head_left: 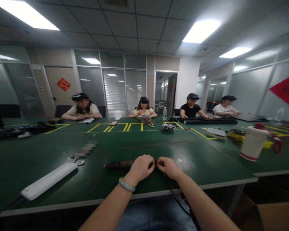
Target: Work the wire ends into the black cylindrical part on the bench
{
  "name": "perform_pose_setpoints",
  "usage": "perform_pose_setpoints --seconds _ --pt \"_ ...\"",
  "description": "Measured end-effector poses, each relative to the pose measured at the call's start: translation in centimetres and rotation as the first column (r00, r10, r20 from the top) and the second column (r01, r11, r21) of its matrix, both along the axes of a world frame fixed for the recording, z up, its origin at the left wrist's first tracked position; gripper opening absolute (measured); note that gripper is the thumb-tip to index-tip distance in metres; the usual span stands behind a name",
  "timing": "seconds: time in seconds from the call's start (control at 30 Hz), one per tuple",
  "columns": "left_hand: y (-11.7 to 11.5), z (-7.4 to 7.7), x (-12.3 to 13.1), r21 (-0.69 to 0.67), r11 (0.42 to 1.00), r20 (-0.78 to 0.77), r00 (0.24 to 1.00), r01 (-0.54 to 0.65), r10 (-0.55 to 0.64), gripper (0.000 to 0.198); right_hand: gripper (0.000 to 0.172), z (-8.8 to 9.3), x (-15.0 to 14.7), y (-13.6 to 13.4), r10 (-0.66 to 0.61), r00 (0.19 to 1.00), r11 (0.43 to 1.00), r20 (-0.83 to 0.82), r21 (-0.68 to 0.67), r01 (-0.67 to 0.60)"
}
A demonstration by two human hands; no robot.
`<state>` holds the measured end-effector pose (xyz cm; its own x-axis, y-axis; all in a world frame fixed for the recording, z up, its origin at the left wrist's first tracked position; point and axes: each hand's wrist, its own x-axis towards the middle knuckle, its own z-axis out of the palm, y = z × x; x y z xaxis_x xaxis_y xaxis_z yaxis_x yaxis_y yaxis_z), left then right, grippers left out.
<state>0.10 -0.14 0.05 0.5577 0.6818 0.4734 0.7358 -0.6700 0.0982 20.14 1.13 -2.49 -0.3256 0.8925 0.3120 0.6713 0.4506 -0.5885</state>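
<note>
My left hand (141, 167) and my right hand (169, 167) meet knuckle to knuckle on the green table (50, 154), near its front edge. Both are curled shut in a pinch on a small part between them that I cannot make out. A dark cylindrical tool (118, 165) lies flat and reaches from my left hand toward the left. A black cable (175, 197) runs from under my right hand down over the table edge. A pale bangle (126, 185) circles my left wrist.
A white power strip (49, 179) lies at the front left. A white jug with a red lid (254, 142) stands at the right, a metal bowl (169, 127) further back. Several seated people work along the far side.
</note>
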Motion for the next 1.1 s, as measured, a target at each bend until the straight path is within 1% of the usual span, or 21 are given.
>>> perform_pose_setpoints --seconds 0.2,0.37,0.53,0.9,1.1 --pt "0.10 0.06 0.08 -0.011 1.000 -0.025 1.000 -0.002 0.002 0.005 0.011 -0.08 0.01 0.00 0.026 0.999 1.000 -0.024 0.006 -0.026" --pt "-0.06 0.22 0.08 -0.009 1.000 -0.016 1.000 -0.011 0.010 0.005 0.010 0.22 -0.10 -0.20 0.007 0.999 1.000 -0.036 0.005 -0.007" --pt "-0.27 0.41 0.05 -0.018 1.000 -0.014 1.000 -0.013 0.013 0.006 0.010 0.31 -0.13 -0.26 0.014 1.000 1.000 -0.019 0.000 -0.014" --pt "0.09 0.05 -0.02 -0.017 1.000 -0.016 1.000 0.001 -0.001 0.005 0.013 0.17 -0.01 -0.13 0.026 0.999 1.000 -0.024 -0.010 -0.026" --pt "-0.20 0.24 0.03 -0.014 1.000 -0.001 1.000 -0.008 0.008 0.007 0.013 0.05 -0.01 0.03 0.029 0.999 0.999 -0.040 -0.025 -0.030"
